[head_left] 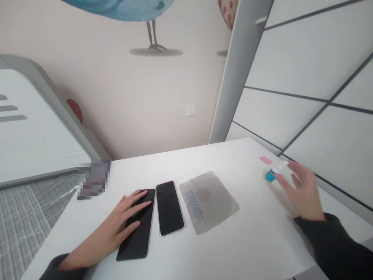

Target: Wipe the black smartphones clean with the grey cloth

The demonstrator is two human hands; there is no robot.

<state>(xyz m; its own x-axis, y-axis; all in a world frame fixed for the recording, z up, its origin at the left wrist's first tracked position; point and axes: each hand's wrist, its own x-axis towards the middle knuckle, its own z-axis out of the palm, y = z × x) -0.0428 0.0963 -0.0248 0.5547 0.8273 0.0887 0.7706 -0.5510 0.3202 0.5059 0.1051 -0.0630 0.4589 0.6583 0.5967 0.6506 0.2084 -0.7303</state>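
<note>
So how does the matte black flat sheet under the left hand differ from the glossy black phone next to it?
The matte black flat sheet is longer and dull; the glossy black phone is shorter, shiny, with rounded corners and a pale edge. The left hand rests flat on the sheet; the phone lies untouched. Both lie flat, side by side on the white table.

Two dark flat slabs: a black sheet [138, 229] under the left hand [116, 225], a phone [169, 208] just beside it. One grey cloth [208, 202]. One small bottle [275, 172] at the right hand [303, 192]. One pink slip [265, 160] beyond.

Flat black sheet [136, 229] beside dark phone [169, 208]
</note>
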